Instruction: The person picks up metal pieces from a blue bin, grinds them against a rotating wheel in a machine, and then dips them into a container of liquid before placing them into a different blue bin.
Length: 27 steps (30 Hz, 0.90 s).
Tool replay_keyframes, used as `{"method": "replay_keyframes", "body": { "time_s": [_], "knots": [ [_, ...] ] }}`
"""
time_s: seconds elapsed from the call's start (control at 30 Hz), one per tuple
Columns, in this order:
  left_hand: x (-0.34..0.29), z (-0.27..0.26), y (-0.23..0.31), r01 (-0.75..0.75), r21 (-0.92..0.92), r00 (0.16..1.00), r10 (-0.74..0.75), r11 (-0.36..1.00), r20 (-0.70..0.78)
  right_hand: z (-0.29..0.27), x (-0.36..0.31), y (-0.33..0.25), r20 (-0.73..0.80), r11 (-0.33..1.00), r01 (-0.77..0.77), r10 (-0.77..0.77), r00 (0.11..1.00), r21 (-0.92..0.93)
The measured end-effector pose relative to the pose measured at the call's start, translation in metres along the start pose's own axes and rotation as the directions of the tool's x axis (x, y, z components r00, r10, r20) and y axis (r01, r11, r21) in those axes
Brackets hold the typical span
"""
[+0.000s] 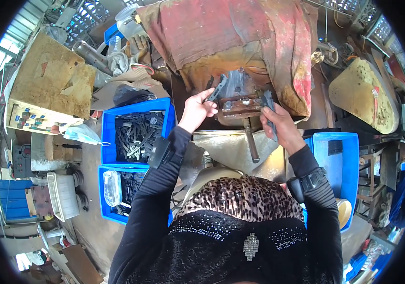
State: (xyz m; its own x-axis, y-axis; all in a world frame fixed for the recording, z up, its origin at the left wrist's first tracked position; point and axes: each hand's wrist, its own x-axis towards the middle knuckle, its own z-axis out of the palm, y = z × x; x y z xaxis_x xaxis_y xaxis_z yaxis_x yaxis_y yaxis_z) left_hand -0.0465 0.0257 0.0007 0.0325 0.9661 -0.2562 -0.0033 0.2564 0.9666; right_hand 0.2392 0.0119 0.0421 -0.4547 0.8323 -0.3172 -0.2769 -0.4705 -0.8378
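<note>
My left hand (198, 111) pinches a narrow dark metal strip (219, 88) between thumb and fingers; the strip slants up and to the right. My right hand (282, 124) is closed around a grey, flat metal piece (268, 101) whose ends stick out above and below the fingers. Between the hands sits a brown, greasy metal fixture (241, 107), and a bar handle (251, 142) points from it toward me. Just behind the fixture is a grey, worn metal surface (237, 81). Whether the right hand holds one piece or more, I cannot tell.
A stained red cloth (212, 31) drapes over the machine ahead. On my left, a blue crate (168, 124) holds many dark strips, with another blue crate (102, 189) nearer. At right stands a large blue bin (352, 163). Work gloves (138, 48) lie at far left.
</note>
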Motion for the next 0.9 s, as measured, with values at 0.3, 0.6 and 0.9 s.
{"method": "replay_keyframes", "body": {
  "time_s": [0.3,0.6,0.9],
  "knots": [
    [0.073,0.006,-0.057,-0.348,0.489,0.933,0.348,0.800,0.095,0.001,-0.057,0.041,0.275,0.566,0.296,-0.124,0.953,-0.769],
    [0.086,0.009,-0.086,-0.464,0.436,0.884,0.371,0.771,0.285,0.005,-0.066,0.051,0.376,0.358,0.442,-0.240,0.895,-0.823],
    [0.063,-0.002,-0.061,-0.591,0.652,0.799,0.456,0.475,0.392,0.007,-0.072,0.057,0.435,0.142,0.505,-0.348,0.830,-0.851]
  ]
}}
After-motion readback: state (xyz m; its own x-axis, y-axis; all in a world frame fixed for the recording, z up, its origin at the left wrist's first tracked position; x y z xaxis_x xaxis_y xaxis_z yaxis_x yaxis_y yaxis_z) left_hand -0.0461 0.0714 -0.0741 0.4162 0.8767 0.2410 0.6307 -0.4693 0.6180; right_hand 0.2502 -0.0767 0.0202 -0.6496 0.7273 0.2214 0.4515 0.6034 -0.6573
